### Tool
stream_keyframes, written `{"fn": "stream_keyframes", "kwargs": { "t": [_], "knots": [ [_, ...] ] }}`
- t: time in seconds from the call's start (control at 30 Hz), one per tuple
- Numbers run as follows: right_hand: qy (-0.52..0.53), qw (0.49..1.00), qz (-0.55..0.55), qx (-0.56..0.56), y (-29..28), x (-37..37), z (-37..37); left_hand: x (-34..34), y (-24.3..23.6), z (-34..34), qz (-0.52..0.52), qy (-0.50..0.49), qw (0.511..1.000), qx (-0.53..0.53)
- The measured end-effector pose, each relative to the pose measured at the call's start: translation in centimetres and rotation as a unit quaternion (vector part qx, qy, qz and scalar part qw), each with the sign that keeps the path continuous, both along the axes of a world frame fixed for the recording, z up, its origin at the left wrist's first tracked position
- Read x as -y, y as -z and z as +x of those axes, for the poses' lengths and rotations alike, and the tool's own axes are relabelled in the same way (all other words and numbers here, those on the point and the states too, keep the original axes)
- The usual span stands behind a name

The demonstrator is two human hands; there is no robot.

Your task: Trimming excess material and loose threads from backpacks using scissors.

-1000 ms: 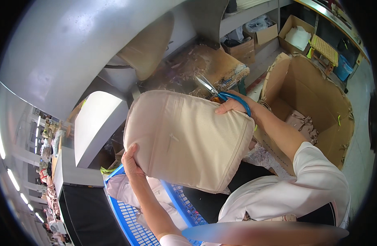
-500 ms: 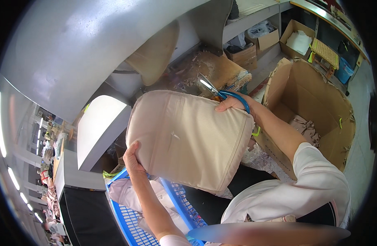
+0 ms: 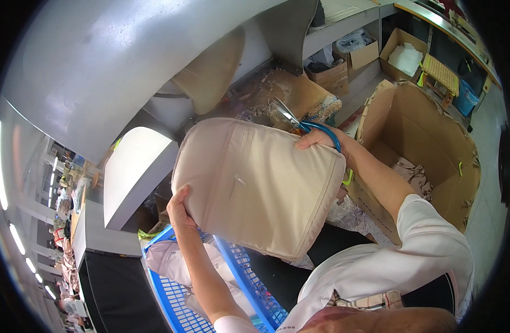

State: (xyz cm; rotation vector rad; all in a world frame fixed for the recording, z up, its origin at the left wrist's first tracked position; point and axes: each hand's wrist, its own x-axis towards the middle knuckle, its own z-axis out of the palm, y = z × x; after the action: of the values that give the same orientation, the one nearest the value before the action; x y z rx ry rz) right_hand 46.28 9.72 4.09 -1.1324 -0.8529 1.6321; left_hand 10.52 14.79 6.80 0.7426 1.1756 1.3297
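A beige padded fabric panel with rounded corners and piped edges is held up in front of me, tilted. A small whitish mark or tag shows near its middle. My left hand grips its lower left edge, thumb on the face and the other fingers hidden behind. At the upper right corner, my right hand pinches the panel with its thumb on top. The same hand carries scissors with blue handles looped around it; their metal blades point up and left, beyond the panel's far edge.
Beneath my left forearm stands a blue plastic basket holding pale pink fabric pieces. A large open cardboard box with fabric scraps is at right. A grey machine body looms at upper left. Behind are smaller boxes and a woven-top stool.
The panel and the scissors have shifted very slightly, with the scissors a little to the right. Both hands keep the same hold.
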Motion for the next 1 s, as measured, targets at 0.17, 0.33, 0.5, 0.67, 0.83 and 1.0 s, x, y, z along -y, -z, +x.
{"fn": "stream_keyframes", "kwargs": {
  "t": [0.17,0.33,0.5,0.67,0.83,1.0],
  "knots": [
    [-0.023,1.000,0.009,-0.011,0.2,0.2,0.2,0.5,0.1,0.2,-0.001,0.002,1.000,-0.005],
    [-0.037,0.999,-0.014,-0.023,1.0,0.7,0.6,1.1,0.1,0.6,0.031,0.028,0.999,-0.028],
    [0.010,1.000,-0.028,-0.006,2.0,1.5,1.0,1.5,0.2,1.1,0.029,0.027,0.998,-0.041],
    [-0.013,1.000,0.005,0.002,2.0,2.0,1.4,1.9,0.2,1.3,0.037,0.041,0.998,-0.029],
    [-0.017,1.000,0.024,-0.004,1.5,2.4,1.4,1.9,0.1,1.6,0.053,0.058,0.997,-0.027],
    [-0.003,1.000,0.003,-0.001,0.9,2.5,1.1,1.9,0.4,1.4,0.059,0.037,0.997,-0.020]
  ]
}}
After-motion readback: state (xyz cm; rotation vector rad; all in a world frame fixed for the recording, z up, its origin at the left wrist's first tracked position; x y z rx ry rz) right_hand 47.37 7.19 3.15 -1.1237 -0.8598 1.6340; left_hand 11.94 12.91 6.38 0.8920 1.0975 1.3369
